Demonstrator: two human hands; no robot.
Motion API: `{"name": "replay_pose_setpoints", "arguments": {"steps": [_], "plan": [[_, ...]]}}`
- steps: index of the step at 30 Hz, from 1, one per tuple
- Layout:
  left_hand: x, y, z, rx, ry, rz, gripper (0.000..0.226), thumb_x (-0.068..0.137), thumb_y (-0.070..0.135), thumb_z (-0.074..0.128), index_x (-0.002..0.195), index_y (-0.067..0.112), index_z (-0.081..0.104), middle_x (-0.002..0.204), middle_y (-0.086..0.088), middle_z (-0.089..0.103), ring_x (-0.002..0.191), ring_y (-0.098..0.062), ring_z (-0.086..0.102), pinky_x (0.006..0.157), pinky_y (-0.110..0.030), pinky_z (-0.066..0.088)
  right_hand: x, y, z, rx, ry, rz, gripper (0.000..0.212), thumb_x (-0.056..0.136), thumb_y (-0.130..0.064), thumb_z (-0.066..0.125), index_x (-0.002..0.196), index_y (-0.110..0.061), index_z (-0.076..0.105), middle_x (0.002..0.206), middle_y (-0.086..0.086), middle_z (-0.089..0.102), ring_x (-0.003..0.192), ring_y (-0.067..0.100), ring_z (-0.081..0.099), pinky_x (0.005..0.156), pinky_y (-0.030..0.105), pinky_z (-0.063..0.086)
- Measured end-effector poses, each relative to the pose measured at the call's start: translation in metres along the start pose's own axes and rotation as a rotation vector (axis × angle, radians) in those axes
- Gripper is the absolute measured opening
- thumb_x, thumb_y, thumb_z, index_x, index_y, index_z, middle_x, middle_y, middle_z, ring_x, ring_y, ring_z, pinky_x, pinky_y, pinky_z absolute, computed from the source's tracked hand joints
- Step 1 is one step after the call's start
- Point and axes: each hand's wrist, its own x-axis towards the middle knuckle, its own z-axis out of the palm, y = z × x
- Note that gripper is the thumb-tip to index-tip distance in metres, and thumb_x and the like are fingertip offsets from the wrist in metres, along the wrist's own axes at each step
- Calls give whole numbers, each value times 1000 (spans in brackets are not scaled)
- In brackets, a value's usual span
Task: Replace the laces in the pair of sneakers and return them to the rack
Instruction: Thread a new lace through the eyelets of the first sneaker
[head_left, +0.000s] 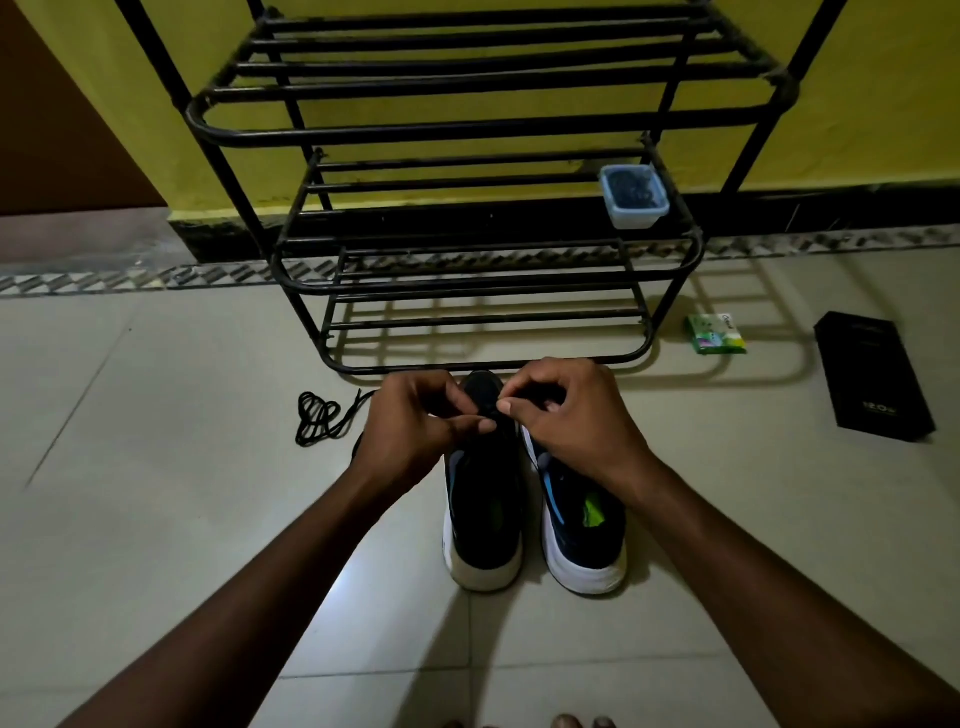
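Two dark sneakers with white soles stand side by side on the floor, heels toward me: the left sneaker (483, 509) and the right sneaker (582, 525), which has a green insole patch. Both hands work over the front of the left sneaker. My left hand (415, 421) and my right hand (566, 415) each pinch a black lace near its eyelets; the lace itself is mostly hidden by my fingers. A loose black lace (317, 415) lies coiled on the tiles left of the shoes. The black metal rack (488, 275) stands just beyond.
A small clear plastic tub (634, 197) with dark contents sits on the rack's middle shelf at the right. A green packet (717, 335) and a black box (872, 376) lie on the floor to the right. Yellow wall behind.
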Motion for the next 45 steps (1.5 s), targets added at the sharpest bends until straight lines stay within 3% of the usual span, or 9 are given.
{"name": "replay_pose_setpoints", "arguments": {"steps": [5, 13, 20, 24, 28, 33, 38, 41, 45], "plan": [[0, 0, 3, 76, -25, -68, 22, 73, 13, 90, 70, 10, 69, 67, -2, 74, 67, -19, 74, 71, -51, 62, 0, 4, 1, -11, -6, -5, 5, 83, -18, 78, 85, -22, 78, 81, -13, 71, 72, 4, 64, 64, 14, 45], [1, 5, 4, 84, -26, -76, 21, 63, 15, 95, 63, 10, 75, 65, -1, 74, 65, -14, 73, 63, -25, 57, 1, 7, 4, -4, 16, -1, 5, 83, -19, 77, 84, -24, 77, 82, -11, 70, 74, 7, 65, 64, 30, 53], [-3, 1, 5, -87, 200, 5, 24, 66, 10, 93, 68, 3, 70, 68, -9, 72, 68, -25, 73, 66, -31, 60, -4, 9, 6, 16, 7, -3, 7, 83, -17, 76, 82, -23, 77, 82, -13, 71, 78, 8, 68, 72, 39, 57], [-3, -11, 8, -172, 287, 27, 17, 78, 7, 85, 77, 13, 69, 76, -11, 67, 72, -35, 70, 68, -48, 62, -6, 13, 9, 48, 22, 65, 4, 81, -23, 74, 79, -26, 76, 76, -11, 72, 74, 8, 68, 71, 42, 58], [-2, -18, 7, 209, 262, 136, 3, 89, 19, 77, 90, 18, 79, 81, 8, 55, 76, -4, 58, 64, -10, 42, -11, 14, 11, 66, 84, 138, 11, 78, -29, 82, 71, -24, 74, 62, -10, 65, 57, 9, 59, 59, 40, 57], [-4, -24, -1, 393, 184, 38, 21, 72, 50, 85, 75, 30, 80, 71, 7, 52, 67, -7, 52, 56, -26, 39, -15, 23, 8, 102, 155, 299, 31, 68, -23, 93, 58, -11, 66, 54, -4, 64, 49, 10, 64, 50, 28, 52], [-7, -48, -10, 217, 220, -163, 21, 71, 34, 90, 64, 19, 77, 78, -7, 69, 86, -16, 65, 67, -23, 40, -17, 37, -2, -89, 166, 447, 31, 63, -12, 86, 50, -10, 58, 49, -3, 60, 47, 6, 57, 51, 26, 47], [-12, -60, -13, 192, 223, -237, 22, 72, 28, 90, 63, 14, 75, 75, -6, 71, 81, -21, 69, 67, -27, 45, -17, 42, -9, -131, 129, 546, 27, 63, -9, 84, 52, -7, 59, 47, -3, 58, 48, 11, 59, 50, 23, 46], [-15, -70, -10, 232, 255, -239, 28, 74, 28, 90, 57, 29, 68, 78, -1, 67, 88, -22, 67, 79, -42, 55, -19, 41, -12, -162, 98, 588, 28, 64, -8, 85, 52, -8, 59, 49, 0, 58, 51, 14, 60, 49, 20, 42]]}}
